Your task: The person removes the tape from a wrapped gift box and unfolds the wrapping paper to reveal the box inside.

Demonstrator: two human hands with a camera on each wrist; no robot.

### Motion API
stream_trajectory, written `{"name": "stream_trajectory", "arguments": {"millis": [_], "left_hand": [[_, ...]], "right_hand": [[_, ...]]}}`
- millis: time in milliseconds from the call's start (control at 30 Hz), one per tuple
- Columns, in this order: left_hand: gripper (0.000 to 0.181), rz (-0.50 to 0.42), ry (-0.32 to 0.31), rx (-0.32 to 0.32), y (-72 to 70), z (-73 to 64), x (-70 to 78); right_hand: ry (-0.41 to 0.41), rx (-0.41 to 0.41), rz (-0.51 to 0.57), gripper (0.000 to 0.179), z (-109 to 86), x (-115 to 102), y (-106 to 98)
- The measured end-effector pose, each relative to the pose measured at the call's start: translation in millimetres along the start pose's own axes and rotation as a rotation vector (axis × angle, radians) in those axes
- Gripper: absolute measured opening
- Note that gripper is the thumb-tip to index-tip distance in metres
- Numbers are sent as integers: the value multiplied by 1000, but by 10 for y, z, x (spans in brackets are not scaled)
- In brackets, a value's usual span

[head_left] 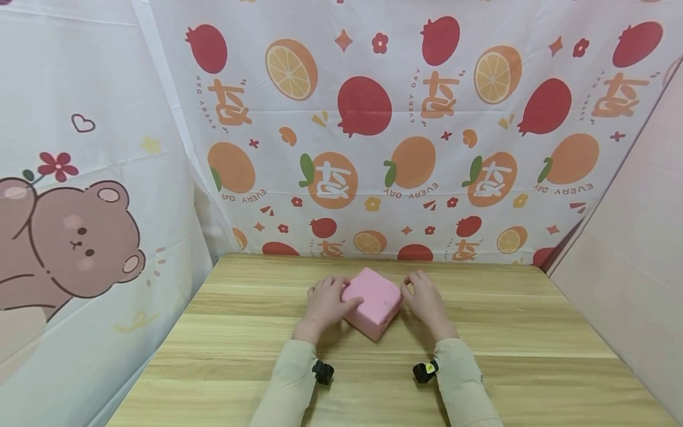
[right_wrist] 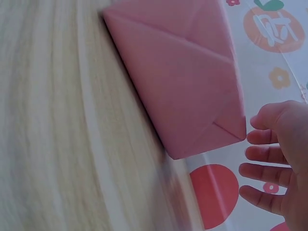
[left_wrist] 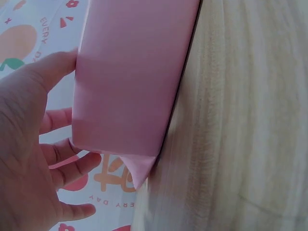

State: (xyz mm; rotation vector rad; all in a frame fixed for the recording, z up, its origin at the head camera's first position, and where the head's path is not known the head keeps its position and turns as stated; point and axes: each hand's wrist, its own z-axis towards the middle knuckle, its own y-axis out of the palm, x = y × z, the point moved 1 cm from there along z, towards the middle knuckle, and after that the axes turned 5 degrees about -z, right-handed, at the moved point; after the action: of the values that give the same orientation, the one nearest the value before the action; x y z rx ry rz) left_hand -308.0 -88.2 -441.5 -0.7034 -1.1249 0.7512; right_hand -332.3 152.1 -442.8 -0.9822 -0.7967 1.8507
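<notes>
A: Box [head_left: 376, 296]?
B: On table [head_left: 373, 391], between your hands; underside hidden.
A: Your left hand [head_left: 326, 302]?
B: Loosely spread, thumb on box; some fingertips hidden.
A: Your right hand [head_left: 427, 303]?
B: Relaxed, ungripping, beside box; contact unclear.

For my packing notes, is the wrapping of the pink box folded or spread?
Folded: the wrapping lies creased over the pink box, though one pointed flap sticks out.

There sat the box [head_left: 372, 301] on the table [head_left: 373, 391], left hand [head_left: 326, 301] at its left, right hand [head_left: 425, 302] just right, curtain [head_left: 368, 172] behind!
</notes>
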Motion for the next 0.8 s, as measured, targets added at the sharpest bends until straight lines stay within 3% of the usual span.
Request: {"name": "stream_trajectory", "arguments": {"millis": [267,600,800], "left_hand": [[41,-27,-15,27,-35,4,27],[37,-33,23,46,-74,-18,75],[34,-36,62,61,-75,-38,89]], "right_hand": [[9,-54,22,14,-24,-38,14],[0,-163,65,28,-49,-47,32],[-17,-199,43,51,-62,-52,22]]}}
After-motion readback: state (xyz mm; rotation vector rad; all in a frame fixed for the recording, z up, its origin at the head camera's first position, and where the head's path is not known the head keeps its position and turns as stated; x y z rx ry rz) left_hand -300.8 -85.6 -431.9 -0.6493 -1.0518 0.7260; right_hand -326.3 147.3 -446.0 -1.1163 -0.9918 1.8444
